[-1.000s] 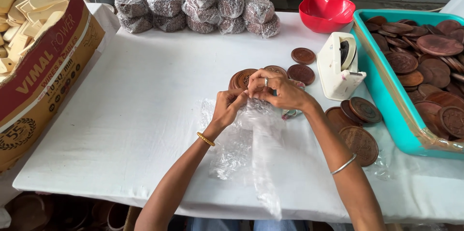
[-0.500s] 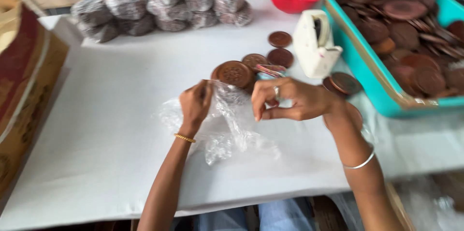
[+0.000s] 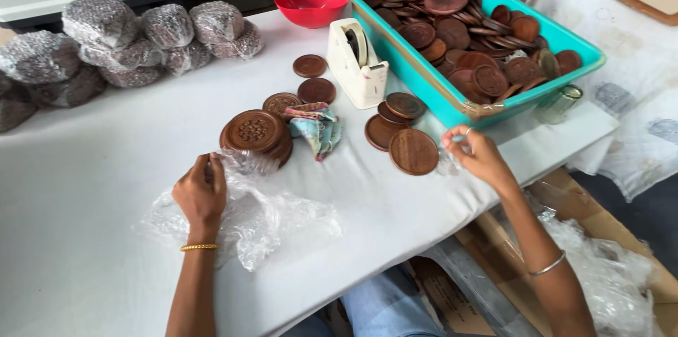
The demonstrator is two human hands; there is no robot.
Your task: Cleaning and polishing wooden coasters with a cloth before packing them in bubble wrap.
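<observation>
Far left of the tape dispenser (image 3: 357,62), wrapped bundles (image 3: 134,40) sit piled. Nearer it, the left hand (image 3: 201,192) pinches a clear bubble-wrap sheet (image 3: 247,217), fingers closed on its edge, just below a stack of carved wooden discs (image 3: 254,134). Right of the dispenser, the right hand (image 3: 477,157) has its fingertips pressed together on a small clear scrap beside loose discs (image 3: 413,151), under the teal tray (image 3: 565,76).

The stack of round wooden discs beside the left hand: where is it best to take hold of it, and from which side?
Grip the stack of wooden discs around its rim, from above, fingers on opposite edges. It lies flat on the table; the bubble wrap and left hand crowd its near side, a folded cloth its right.
</observation>
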